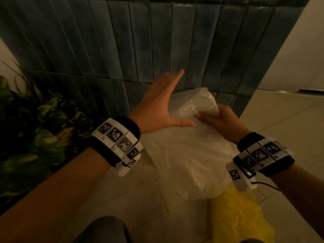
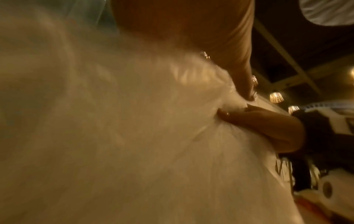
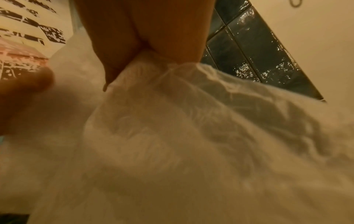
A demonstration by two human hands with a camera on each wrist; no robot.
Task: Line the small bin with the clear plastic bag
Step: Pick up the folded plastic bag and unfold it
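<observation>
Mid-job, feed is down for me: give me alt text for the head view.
The right hand grips the bunched top of a clear plastic bag hanging above a pale tiled floor, while the left hand is spread open beside it, thumb touching the plastic. A yellow bag lies below; no bin shows.

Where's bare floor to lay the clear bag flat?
Bare floor tile lies right of the clear bag, out from the blue tile wall. More lies near, between the left forearm and the yellow bag. The plant crowds the left. The right hand grips the bag; the left hand is spread beside it.
</observation>
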